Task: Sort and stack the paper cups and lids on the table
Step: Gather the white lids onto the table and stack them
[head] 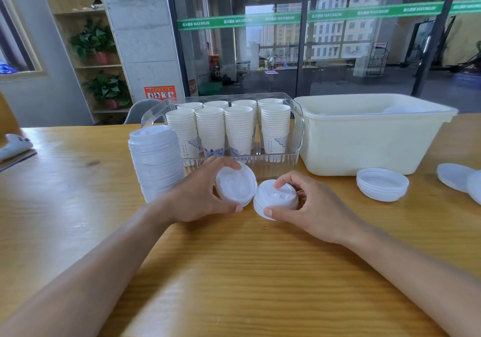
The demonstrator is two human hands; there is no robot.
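Lids [236,183] pinched in left hand [197,201], right hand [316,206] gripping another lid [276,198]; best nested squarely before joining tall lid stack [156,162], far left.

Setting: you sit at a commercial premises, likely a gym's front area or office. Evidence: floor-to-ceiling dark-framed glass partition [299,50] bearing a green banner strip printed "MAXIMUM" [307,15]; bare concrete pillar [140,31] with an orange notice [160,93]; open wooden shelving [86,45] holding green potted plants [93,42]; long light-wood table [234,271]; grey chair [141,110] behind it.
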